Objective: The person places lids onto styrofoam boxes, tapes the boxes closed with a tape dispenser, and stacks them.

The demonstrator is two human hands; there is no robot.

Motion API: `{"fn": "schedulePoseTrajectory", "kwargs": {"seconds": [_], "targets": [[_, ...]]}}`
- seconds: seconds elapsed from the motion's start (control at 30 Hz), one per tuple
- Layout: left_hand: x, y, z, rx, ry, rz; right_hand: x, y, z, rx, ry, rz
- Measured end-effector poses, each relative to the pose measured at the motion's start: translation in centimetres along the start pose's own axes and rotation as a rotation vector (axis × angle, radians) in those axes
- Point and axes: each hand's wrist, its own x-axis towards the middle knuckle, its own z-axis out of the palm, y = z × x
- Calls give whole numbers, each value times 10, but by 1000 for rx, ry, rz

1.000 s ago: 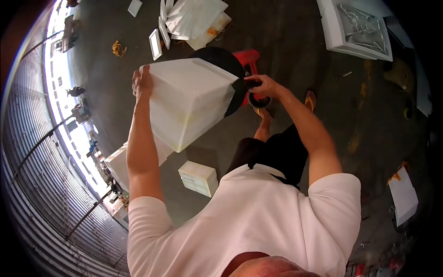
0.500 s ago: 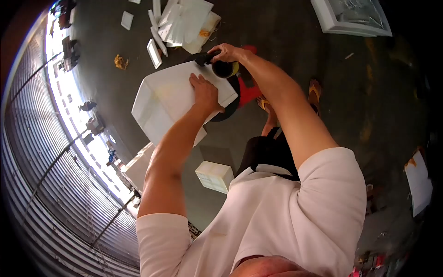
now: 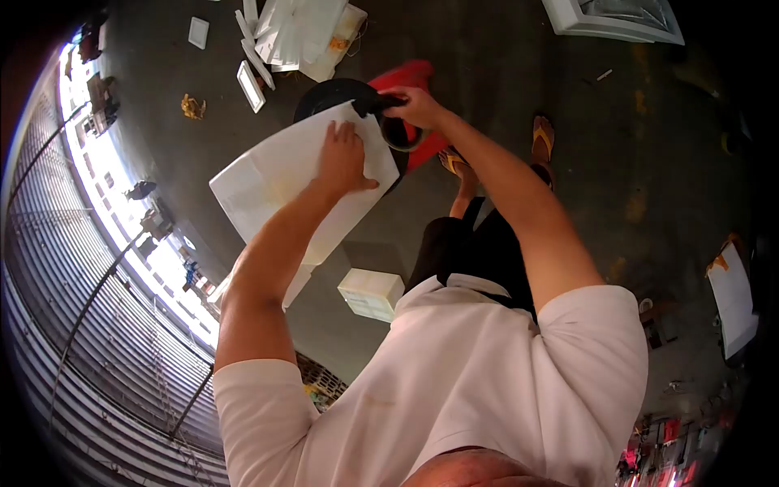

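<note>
My left hand (image 3: 345, 162) lies on the upper face of a white foam box (image 3: 280, 174), fingers spread, pressing against it. At the box's far right edge, my right hand (image 3: 418, 109) is closed around the black handle of what looks like a tape dispenser (image 3: 399, 134). Its dark round roll hangs below the fingers, close against the box edge. Under the box, a black round surface (image 3: 329, 96) sticks out, and beside it is a red thing (image 3: 410, 77), mostly covered. The box sits tilted in my view, and its underside is hidden.
A heap of white foam sheets (image 3: 304, 32) lies ahead on the floor, with a loose foam frame (image 3: 251, 87) nearby. A smaller white box (image 3: 370, 293) stands near my legs. Another foam box (image 3: 617, 20) is at the far right. Feet in yellow sandals (image 3: 543, 140) show beyond my right arm.
The box and both hands have shifted left in view. My right hand has turned with the dispenser at the box edge, and more of the red thing shows. My left hand stays on the box.
</note>
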Motion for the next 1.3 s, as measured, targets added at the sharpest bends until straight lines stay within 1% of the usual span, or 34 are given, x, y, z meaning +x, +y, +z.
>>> {"fn": "schedulePoseTrajectory", "kwargs": {"seconds": [0.03,0.1,0.13,0.2,0.23,0.3,0.37,0.4,0.43,0.5,0.53,0.6,0.63,0.67,0.7,0.73,0.77,0.8,0.83,0.87,0.9,0.93,0.97,1.0,1.03,1.07,1.1,1.13,1.17,1.2,1.23,1.27,1.3], "targets": [[1,3,-7,6,6,-2,20,-7,0,-2,2,-9],[-3,11,-13,98,-71,-170,57,-22,0,-432,-134,33],[-4,19,-9,142,-118,-172,74,-25,4,-424,-135,25],[-2,32,-5,180,-143,-214,101,-25,13,-513,-240,131],[2,34,-5,208,-160,-247,108,-26,12,-507,-241,123],[10,32,-9,243,-188,-247,105,-30,6,-482,-306,103],[26,23,-14,176,-263,-308,90,-37,-13,-434,-307,146],[34,7,-16,63,-258,-251,74,-39,-20,-417,-383,208],[40,-6,-19,53,-255,-252,57,-43,-28,-404,-458,262],[50,-33,-41,-250,-393,-250,10,-8,-49,-290,-522,142],[55,-45,-35,-270,-313,-275,-20,-7,-56,-259,-476,153],[69,-64,-40,-273,-277,-249,-53,-11,-43,-228,-420,160],[70,-66,-41,-281,-258,-221,-60,-11,-26,-252,-275,128],[69,-65,-56,-218,-242,-258,-58,-11,-13,-283,-131,93],[66,-76,-64,-208,-191,-239,-49,-3,1,-345,-73,107],[55,-93,-69,-200,-150,-223,-39,5,6,-298,-28,75],[29,-112,-74,-326,33,-253,-28,15,13,-244,11,50],[-14,-120,-95,-601,193,-355,-14,27,19,30,9,42],[-48,-131,-85,-652,442,-382,-2,15,25,-97,53,54],[-77,-149,-49,-652,654,-339,12,9,33,-109,48,67],[-83,-155,-14,-648,657,-345,29,5,36,-127,44,77],[-89,-156,23,-746,824,-405,47,3,34,-154,-8,69],[-98,-157,45,-846,991,-474,58,2,37,-183,-69,66],[-97,-153,36,-841,968,-557,61,0,33,-335,-124,33],[-96,-159,40,-852,983,-575,51,0,30,-322,-195,40],[-93,-171,48,-949,957,-687,41,9,21,-318,-266,47],[-88,-183,59,-1049,922,-795,10,7,16,-228,-273,147],[-82,-199,84,-1071,953,-859,-29,2,12,-139,-274,246],[-83,-200,85,-1085,966,-867,-59,0,2,-178,-265,232],[-85,-198,82,-1094,941,-935,-83,-2,-4,-212,-256,224],[-84,-197,79,-1102,919,-1000,-92,-8,-4,-228,-259,227],[-84,-198,79,-1085,911,-1009,-103,-12,-4,-216,-280,316],[-84,-195,78,-1093,914,-1005,-104,-19,2,-333,-285,268]]}}
